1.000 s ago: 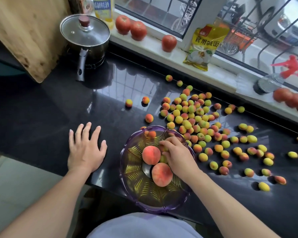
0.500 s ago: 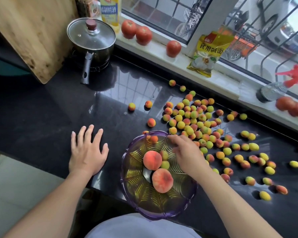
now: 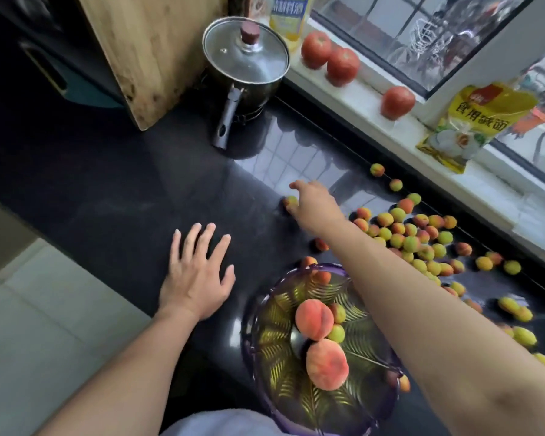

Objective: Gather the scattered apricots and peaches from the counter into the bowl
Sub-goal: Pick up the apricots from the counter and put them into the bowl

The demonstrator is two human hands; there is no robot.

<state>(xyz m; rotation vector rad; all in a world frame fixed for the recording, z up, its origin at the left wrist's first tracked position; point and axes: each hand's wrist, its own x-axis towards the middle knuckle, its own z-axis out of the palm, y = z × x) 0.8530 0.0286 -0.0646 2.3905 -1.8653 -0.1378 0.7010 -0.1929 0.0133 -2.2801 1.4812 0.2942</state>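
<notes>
I see bowl (image 3: 255, 322) nearest, two peaches (image 3: 314, 320) inside; apricots (image 3: 412, 237) scattered right; pot (image 3: 245, 62) behind on counter (image 3: 107, 190).

In front of me the bowl (image 3: 258, 313) is clear purple glass with a ribbed leaf pattern, upright at the near edge of the black counter (image 3: 114, 196). Two large pink-orange peaches (image 3: 314, 320) lie in its middle, touching each other, with a few small apricots beside them and along its walls. One stray apricot (image 3: 290, 202), yellow-green blushed red, lies apart on the counter beyond the bowl, just at my right grip (image 3: 312, 201). The main heap of scattered apricots (image 3: 412, 237), yellow, green and orange-red, spreads to the bowl's right towards the sill.
</notes>
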